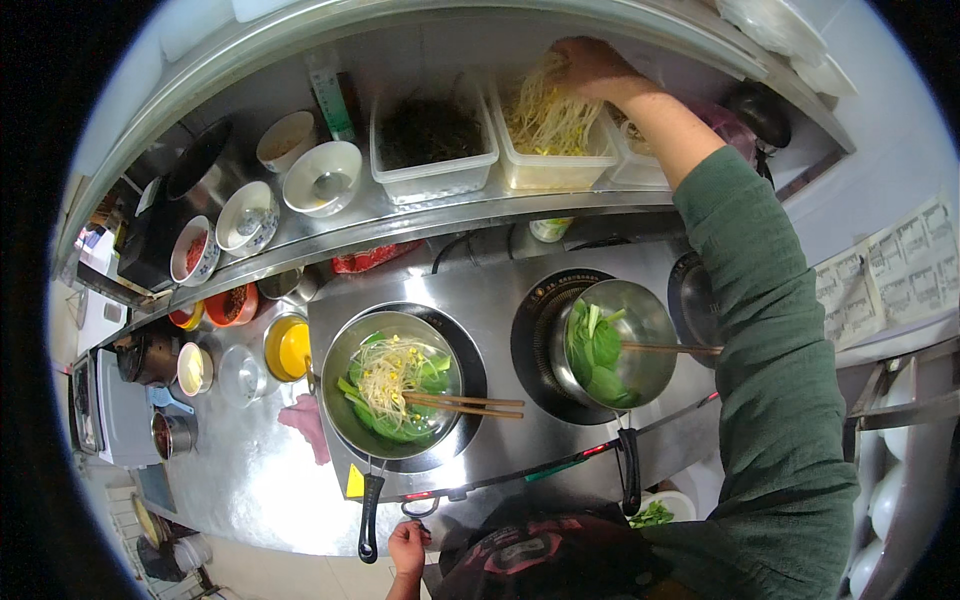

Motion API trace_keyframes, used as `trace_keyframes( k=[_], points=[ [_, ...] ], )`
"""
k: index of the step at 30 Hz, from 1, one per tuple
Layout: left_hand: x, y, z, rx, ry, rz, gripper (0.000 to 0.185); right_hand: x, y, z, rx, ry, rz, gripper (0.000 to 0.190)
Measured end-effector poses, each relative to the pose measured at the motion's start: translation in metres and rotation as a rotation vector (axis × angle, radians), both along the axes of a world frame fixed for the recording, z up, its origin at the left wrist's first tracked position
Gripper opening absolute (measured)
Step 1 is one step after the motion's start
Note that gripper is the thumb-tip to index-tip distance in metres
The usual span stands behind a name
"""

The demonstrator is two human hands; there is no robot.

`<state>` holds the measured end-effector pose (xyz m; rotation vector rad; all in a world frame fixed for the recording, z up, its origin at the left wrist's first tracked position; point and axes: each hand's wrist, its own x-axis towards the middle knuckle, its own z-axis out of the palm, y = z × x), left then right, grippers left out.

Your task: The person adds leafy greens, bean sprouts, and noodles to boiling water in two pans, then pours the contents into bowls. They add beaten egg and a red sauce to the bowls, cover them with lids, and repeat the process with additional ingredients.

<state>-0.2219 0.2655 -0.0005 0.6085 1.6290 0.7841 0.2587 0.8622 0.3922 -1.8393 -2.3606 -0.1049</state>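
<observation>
My right hand reaches up to the shelf, its fingers closed around bean sprouts from a clear plastic tub. Down at the counter's front edge, my left hand is half curled beside a metal handle; whether it holds anything does not show. On the left burner stands a steel pan with leafy greens under bean sprouts, and wooden chopsticks rest in it. The right steel pan contains leafy greens and chopsticks partly hidden by my sleeve.
A tub of dark strands and white bowls line the shelf. Below them are an orange bowl, a pot of yellow liquid and a pink cloth. Both black pan handles stick out over the counter's front edge.
</observation>
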Motion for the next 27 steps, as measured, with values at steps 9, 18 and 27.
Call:
trace_keyframes(
  k=[9, 18, 27],
  points=[
    [-0.015, 0.019, 0.001, -0.144, -0.073, -0.013, 0.017, 0.024, 0.012, 0.001, 0.274, 0.298, 0.002, 0.053],
    [-0.017, 0.036, 0.008, -0.278, -0.155, 0.058, 0.018, 0.007, -0.001, 0.006, 0.060, -0.178, -0.039, 0.046],
    [-0.018, 0.036, 0.004, -0.261, -0.150, 0.049, 0.021, 0.011, -0.003, 0.014, 0.266, 0.210, 0.026, 0.040]
  ],
)
